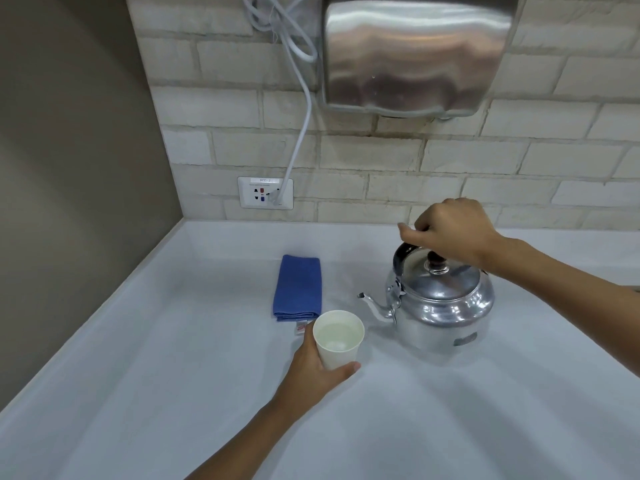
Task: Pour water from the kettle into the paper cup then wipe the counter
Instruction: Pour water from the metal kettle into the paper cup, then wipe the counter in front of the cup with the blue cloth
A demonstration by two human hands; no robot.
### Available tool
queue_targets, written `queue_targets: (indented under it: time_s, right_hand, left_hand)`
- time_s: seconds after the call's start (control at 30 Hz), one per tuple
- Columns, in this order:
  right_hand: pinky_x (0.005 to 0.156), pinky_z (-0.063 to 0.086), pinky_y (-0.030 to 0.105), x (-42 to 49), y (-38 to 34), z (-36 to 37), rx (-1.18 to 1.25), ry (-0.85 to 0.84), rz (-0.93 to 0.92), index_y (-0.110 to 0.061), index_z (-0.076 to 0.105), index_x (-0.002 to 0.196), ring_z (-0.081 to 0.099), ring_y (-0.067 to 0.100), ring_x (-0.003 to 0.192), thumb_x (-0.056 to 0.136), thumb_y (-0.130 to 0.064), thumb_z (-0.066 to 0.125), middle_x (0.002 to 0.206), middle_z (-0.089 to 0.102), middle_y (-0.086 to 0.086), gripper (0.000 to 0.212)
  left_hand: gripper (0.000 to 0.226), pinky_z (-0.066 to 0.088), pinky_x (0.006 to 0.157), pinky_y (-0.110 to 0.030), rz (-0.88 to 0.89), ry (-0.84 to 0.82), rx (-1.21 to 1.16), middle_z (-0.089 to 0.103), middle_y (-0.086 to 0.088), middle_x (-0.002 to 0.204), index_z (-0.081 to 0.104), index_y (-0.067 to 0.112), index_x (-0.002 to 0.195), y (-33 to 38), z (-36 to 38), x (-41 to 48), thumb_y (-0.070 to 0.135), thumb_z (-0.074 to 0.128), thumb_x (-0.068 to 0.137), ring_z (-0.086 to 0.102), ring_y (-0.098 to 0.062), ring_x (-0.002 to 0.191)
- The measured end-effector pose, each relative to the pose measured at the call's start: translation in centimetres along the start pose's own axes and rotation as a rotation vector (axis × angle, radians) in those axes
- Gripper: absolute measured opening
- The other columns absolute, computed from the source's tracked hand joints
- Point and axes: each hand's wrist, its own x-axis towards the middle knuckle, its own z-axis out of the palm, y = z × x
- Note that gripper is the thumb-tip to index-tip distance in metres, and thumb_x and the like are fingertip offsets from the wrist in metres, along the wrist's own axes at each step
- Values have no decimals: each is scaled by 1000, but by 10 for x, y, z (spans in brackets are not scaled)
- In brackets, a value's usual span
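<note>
Socket plate (265,192) label, kettle (441,299) badge: unreadable.

Shiny polished metal kettle (441,301); matt white paper cup (338,339); soft blue cloth (298,287); smooth, faintly glossy pale bench (173,358); brushed metal dryer (415,53); rough pale brick wall (381,161).

We see the kettle (441,299) on the bench (138,341) at right, the paper cup (338,339) left of its spout — the folded cloth (298,287) just behind the cup, a wall socket (265,192) farther back.
</note>
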Motion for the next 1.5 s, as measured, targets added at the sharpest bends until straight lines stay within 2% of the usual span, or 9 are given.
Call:
queue_targets:
  time_s: [0.2, 0.37, 0.93, 1.03, 1.13, 1.23, 1.33, 1.4, 1.5]
  right_hand:
    - [46, 23, 25, 23, 28, 36, 194, -16, 268, -18, 20, 38, 24, 17, 38, 81, -42, 51, 36, 20, -3, 58]
    - [45, 25, 25, 48, 29, 66, 304, -27, 395, -17, 26, 37, 30, 17, 37, 79, -41, 51, 36, 27, -2, 55]
    - [46, 22, 25, 88, 12, 108, 331, -50, 422, -14, 25, 39, 25, 18, 40, 82, -36, 50, 39, 25, 0, 55]
    - [48, 28, 26, 87, 14, 109, 327, -44, 428, -11, 32, 38, 36, 23, 42, 86, -40, 48, 39, 33, 3, 58]
    - [65, 45, 34, 79, 10, 104, 268, -51, 372, -1, 64, 70, 61, 33, 71, 92, -51, 39, 68, 67, 16, 61]
    - [92, 39, 42, 55, 4, 97, 287, 113, 246, -6, 56, 113, 51, 33, 109, 93, -45, 43, 113, 62, 16, 45]
    - [97, 36, 42, 5, -3, 94, 406, 275, 216, -8, 49, 120, 46, 31, 116, 92, -35, 51, 122, 55, 13, 39]
    - [93, 38, 42, -41, -7, 104, 451, 217, 243, -6, 50, 119, 50, 34, 112, 90, -29, 52, 119, 57, 15, 37]
    - [103, 34, 40, -107, -21, 132, 448, -105, 304, -4, 43, 129, 42, 31, 126, 92, -28, 51, 134, 49, 15, 45]
  left_hand:
    - [78, 39, 83, -1, -18, -19, -18, 47, 27, 116, 27, 59, 112, 1, -1, 0, 54, 80, 55, 42, 15, 109]
    - [90, 43, 94, -21, -24, -16, -15, 48, 18, 121, 28, 37, 127, 1, 0, -1, 52, 81, 56, 47, -5, 114]
    - [89, 43, 99, -26, -66, -41, -25, 47, 23, 120, 26, 45, 125, 4, -1, -2, 54, 80, 55, 45, 0, 114]
    - [93, 43, 99, -27, -67, -40, -20, 47, 23, 121, 26, 41, 128, 4, -2, -2, 57, 79, 54, 46, -3, 115]
    - [93, 42, 99, -25, -66, -49, -7, 45, 22, 122, 24, 41, 128, 8, -2, -3, 53, 81, 55, 45, -4, 118]
    - [99, 36, 106, -28, -56, -114, -5, 39, 22, 129, 19, 40, 133, 13, -7, -5, 40, 84, 58, 39, -1, 122]
    - [112, 21, 111, -20, -30, -202, 16, 21, 27, 144, 3, 38, 141, 9, -23, -17, 34, 82, 63, 21, 8, 133]
    - [104, 14, 107, -6, -1, -194, 99, 14, 31, 146, 2, 44, 138, -1, -41, -32, 33, 78, 68, 14, 17, 131]
    - [79, 14, 101, 3, 48, -84, 183, 23, 28, 142, 24, 41, 132, -13, -73, -44, 18, 73, 75, 20, 18, 129]
